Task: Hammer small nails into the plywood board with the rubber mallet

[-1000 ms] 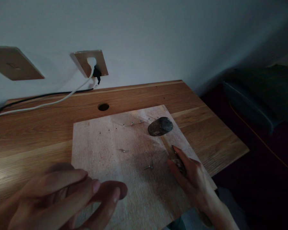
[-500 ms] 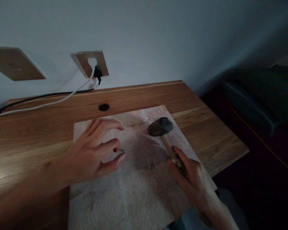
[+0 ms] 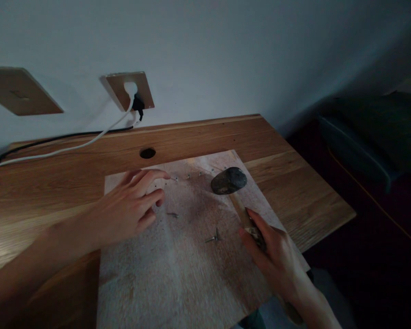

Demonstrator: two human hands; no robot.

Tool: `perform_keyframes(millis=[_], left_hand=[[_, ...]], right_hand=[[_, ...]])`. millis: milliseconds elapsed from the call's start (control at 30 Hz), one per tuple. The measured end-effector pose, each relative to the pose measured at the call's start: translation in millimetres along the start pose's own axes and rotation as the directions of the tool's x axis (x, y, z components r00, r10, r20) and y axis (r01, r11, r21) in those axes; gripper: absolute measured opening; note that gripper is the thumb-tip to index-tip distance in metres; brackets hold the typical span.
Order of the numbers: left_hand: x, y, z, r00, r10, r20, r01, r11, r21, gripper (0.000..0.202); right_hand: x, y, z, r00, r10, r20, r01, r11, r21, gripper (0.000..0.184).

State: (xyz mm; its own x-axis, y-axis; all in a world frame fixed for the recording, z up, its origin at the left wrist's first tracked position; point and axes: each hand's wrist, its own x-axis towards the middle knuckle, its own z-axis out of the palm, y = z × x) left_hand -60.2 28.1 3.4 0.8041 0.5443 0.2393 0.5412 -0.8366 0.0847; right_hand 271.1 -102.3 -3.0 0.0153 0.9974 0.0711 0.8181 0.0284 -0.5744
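Observation:
My right hand grips the wooden handle of a hammer with a thick dark head. That head hovers over or rests on a pale wooden board; I cannot tell which. My left hand is above the board's left part, index finger stretched out and the other fingers loosely bent, with nothing seen in them. Its index fingertip is close to a small metal nail, one of several standing in a row along the far edge. Loose nails lie near the middle, and small metal pieces lie closer to my left hand.
Under the board is a wooden desk with a round cable hole. A white cable and a black cable run along the back to a wall socket. Dark cushion-like shapes are at the right.
My left hand has drawn back to the left, its thumb and fingers uncovering the small metal pieces on the board. My right hand and the hammer have stayed nearly still.

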Motion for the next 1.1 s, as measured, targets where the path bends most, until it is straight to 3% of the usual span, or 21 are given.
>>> perform_keyframes(millis=[133,233,400,667,833,900,967,1033,1100], left_hand=[[-2,-3,2.1,1.0,0.002,0.018,-0.001,1.0,-0.032,0.023],[-2,-2,1.7,1.0,0.004,-0.026,-0.004,1.0,-0.022,0.034],[3,12,5.5,0.993,0.001,-0.118,-0.016,0.992,-0.122,0.024],[2,35,6.6,0.981,0.192,0.0,-0.191,0.972,0.139,0.041],[5,31,2.4,0.979,0.202,-0.036,-0.196,0.971,0.138,0.048],[6,18,2.0,0.983,0.133,-0.13,-0.13,0.991,0.029,0.038],[8,1,2.6,0.98,-0.03,-0.196,0.0,0.989,-0.15,0.026],[9,-14,4.7,0.963,-0.207,-0.172,0.147,0.939,-0.311,0.019],[9,-22,8.9,0.944,-0.308,-0.117,0.238,0.882,-0.408,0.017]], right_hand=[[-1,1,1,1.0,0.013,0.014,-0.014,1.0,0.008,0.048],[-1,2,1,1.0,0.022,0.019,-0.022,1.0,0.003,0.048],[-2,4,2,0.999,0.032,0.023,-0.033,0.999,0.014,0.045],[0,2,1,0.999,0.032,0.024,-0.032,0.999,0.007,0.047],[0,2,1,1.0,0.02,0.024,-0.02,1.0,0.013,0.044],[-1,2,2,1.0,0.02,0.02,-0.02,1.0,0.013,0.045],[-1,2,2,1.0,0.025,0.014,-0.025,1.0,0.01,0.048],[-1,2,2,0.999,0.038,0.015,-0.038,0.999,0.0,0.049],[0,1,1,0.998,0.062,0.017,-0.062,0.998,-0.017,0.051]])
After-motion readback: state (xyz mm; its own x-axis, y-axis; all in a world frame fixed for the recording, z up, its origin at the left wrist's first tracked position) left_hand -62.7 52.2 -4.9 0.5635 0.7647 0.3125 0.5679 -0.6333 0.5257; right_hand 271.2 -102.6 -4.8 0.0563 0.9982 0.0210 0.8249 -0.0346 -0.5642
